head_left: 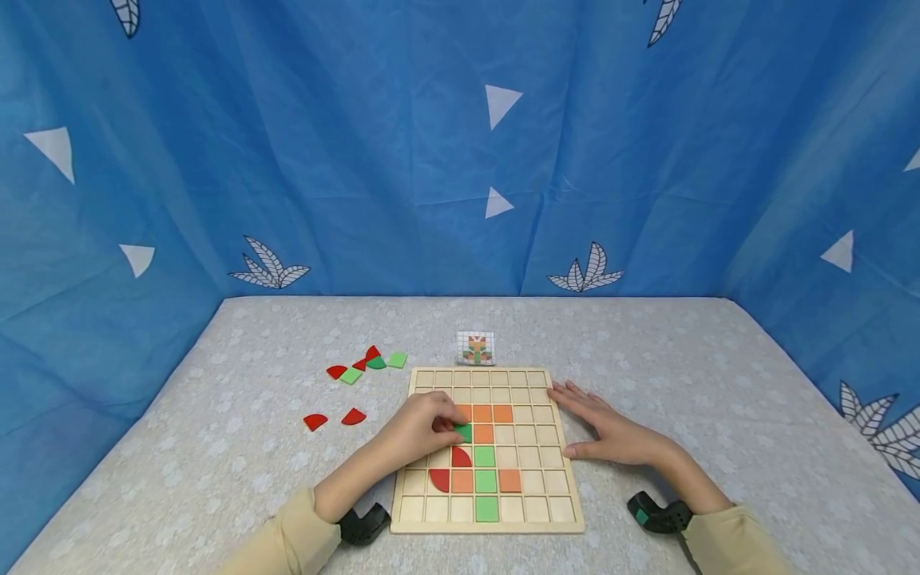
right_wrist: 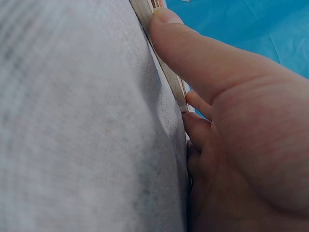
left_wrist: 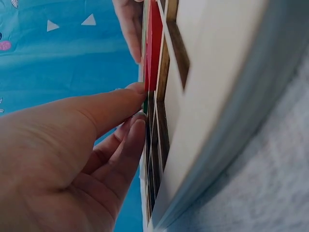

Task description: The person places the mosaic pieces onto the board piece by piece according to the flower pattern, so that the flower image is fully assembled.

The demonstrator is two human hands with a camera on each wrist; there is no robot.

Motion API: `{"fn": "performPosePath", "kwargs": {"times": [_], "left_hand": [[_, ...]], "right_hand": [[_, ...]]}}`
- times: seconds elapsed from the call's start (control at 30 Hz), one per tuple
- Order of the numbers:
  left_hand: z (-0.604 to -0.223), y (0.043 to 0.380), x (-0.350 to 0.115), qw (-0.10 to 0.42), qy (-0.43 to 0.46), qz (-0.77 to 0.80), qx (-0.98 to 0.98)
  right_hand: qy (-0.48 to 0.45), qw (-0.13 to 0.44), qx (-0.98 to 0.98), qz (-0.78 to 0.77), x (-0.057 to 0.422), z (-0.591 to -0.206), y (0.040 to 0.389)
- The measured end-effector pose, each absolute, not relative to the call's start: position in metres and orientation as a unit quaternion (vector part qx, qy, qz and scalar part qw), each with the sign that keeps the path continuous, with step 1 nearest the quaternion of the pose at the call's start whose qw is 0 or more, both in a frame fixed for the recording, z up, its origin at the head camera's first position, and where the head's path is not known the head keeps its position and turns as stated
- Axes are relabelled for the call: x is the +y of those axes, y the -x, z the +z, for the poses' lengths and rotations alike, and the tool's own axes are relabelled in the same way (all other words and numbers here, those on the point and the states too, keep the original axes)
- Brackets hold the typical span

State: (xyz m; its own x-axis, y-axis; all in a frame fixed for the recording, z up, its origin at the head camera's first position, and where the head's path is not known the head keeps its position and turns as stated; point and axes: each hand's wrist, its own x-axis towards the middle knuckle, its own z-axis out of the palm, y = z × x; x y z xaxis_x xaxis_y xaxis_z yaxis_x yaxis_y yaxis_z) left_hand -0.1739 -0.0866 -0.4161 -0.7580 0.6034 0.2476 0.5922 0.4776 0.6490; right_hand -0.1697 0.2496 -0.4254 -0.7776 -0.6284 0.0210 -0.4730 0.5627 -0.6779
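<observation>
A wooden grid board (head_left: 532,507) lies flat, holding red, orange and green tiles in some of its cells. My left hand (head_left: 420,423) pinches a dark green tile (head_left: 465,432) at a cell left of an orange square (head_left: 484,434); the fingertips hide part of the tile's outline. Below it sits a red quarter-circle tile (head_left: 461,458). Thumb and fingers of the left hand meet at the board's surface in the left wrist view, close to a red tile (left_wrist: 154,46). My right hand (head_left: 611,427) touches the board's right edge with its fingers extended and thumb apart.
A small pattern card (head_left: 475,348) lies beyond the board's far edge. Loose tiles lie to the left, among them red quarter-circles (head_left: 354,417) and light green squares (head_left: 398,360). Blue curtains (head_left: 460,144) surround the back and sides of the cloth-covered table (head_left: 647,343).
</observation>
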Motion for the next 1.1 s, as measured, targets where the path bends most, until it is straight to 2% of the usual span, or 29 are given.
{"fn": "performPosePath", "kwargs": {"times": [0.63,0.9,1.1], "left_hand": [[-0.408,0.173,-0.095,-0.002,-0.341,0.396,0.853],[-0.399,0.176,-0.145,-0.047,-0.244,0.403,0.881],[-0.399,0.177,-0.185,-0.063,-0.179,0.347,0.918]], "right_hand": [[0.319,0.112,0.873,-0.351,0.249,-0.426,0.170],[0.318,0.107,0.877,-0.346,0.250,-0.429,0.171],[0.314,0.112,0.875,-0.351,0.250,-0.429,0.171]]}}
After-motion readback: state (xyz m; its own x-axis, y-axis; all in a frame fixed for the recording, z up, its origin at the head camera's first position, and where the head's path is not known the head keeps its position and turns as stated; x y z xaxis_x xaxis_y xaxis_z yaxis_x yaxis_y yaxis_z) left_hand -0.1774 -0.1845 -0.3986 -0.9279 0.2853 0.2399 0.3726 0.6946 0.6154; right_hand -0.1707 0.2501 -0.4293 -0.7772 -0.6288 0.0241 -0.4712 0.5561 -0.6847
